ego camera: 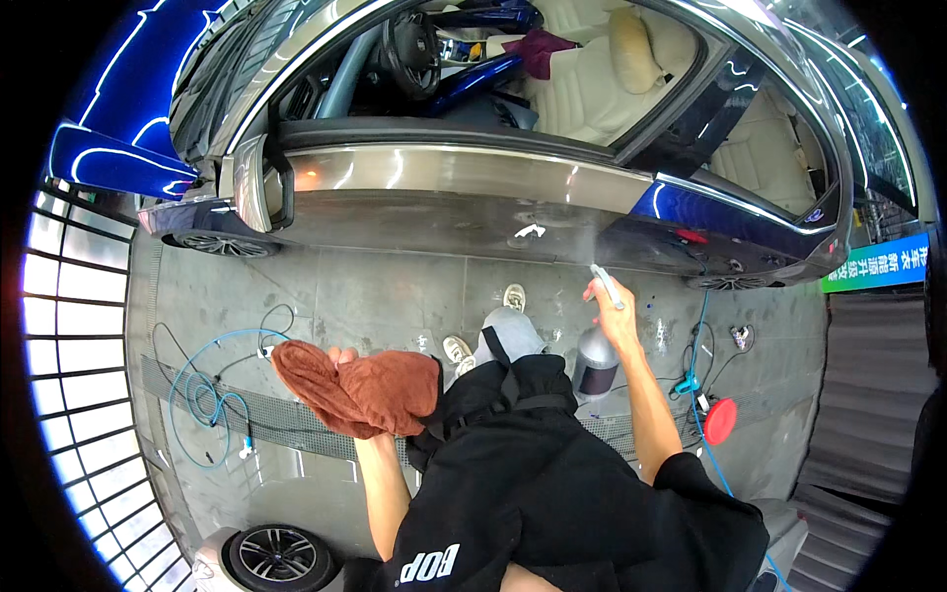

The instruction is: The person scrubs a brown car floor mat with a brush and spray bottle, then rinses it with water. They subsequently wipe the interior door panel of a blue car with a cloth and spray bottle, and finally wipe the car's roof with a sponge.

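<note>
A brown towel [385, 392] hangs bunched over my left hand [343, 357]; only some fingers show past the cloth. In my right hand [618, 317] is a grey spray bottle [598, 346], gripped at its trigger head, with the nozzle toward the car. Faint mist seems to hang just beyond the nozzle. Facing me is the side of a car, with a glossy bronze-grey front door [459, 169] and a dark blue rear door [710, 209]. The front window opening shows a steering wheel [414, 55] and cream seats [577, 92]. Neither hand touches the car.
The side mirror [259, 185] juts out at the left. Coiled blue hose [203, 396] and cables lie left on the tiled floor. At the right are a blue hose [695, 348], a red disc [720, 422] and cables. A floor grating [296, 429] runs behind me, near another car's wheel [280, 556].
</note>
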`<state>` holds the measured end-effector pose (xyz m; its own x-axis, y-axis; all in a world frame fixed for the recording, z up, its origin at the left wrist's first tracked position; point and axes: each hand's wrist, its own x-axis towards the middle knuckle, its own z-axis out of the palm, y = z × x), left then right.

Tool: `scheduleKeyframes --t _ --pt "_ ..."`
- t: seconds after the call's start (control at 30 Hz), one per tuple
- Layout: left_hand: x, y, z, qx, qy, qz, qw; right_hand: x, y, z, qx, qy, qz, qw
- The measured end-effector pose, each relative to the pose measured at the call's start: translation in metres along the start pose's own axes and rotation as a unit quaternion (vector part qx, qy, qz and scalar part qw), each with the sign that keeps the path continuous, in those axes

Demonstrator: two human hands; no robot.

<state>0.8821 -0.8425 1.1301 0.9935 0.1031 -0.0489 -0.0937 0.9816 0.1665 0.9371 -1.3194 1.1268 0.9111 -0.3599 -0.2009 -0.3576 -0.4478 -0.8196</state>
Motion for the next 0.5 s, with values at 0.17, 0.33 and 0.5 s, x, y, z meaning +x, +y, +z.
scheduleKeyframes --t 0.17,0.33,0.5 --pt "-0.045 0.044 -0.081 0.124 0.146 0.083 0.978 0.032 -0.009 0.032 -0.089 -0.090 -0.026 0.992" --pt "-0.055 0.048 -0.052 0.139 0.119 0.109 0.977 0.056 -0.029 0.083 -0.008 -0.107 -0.115 0.988" --pt "-0.057 0.061 -0.077 0.153 0.120 0.140 0.971 0.101 -0.085 0.161 -0.010 -0.200 -0.118 0.973"
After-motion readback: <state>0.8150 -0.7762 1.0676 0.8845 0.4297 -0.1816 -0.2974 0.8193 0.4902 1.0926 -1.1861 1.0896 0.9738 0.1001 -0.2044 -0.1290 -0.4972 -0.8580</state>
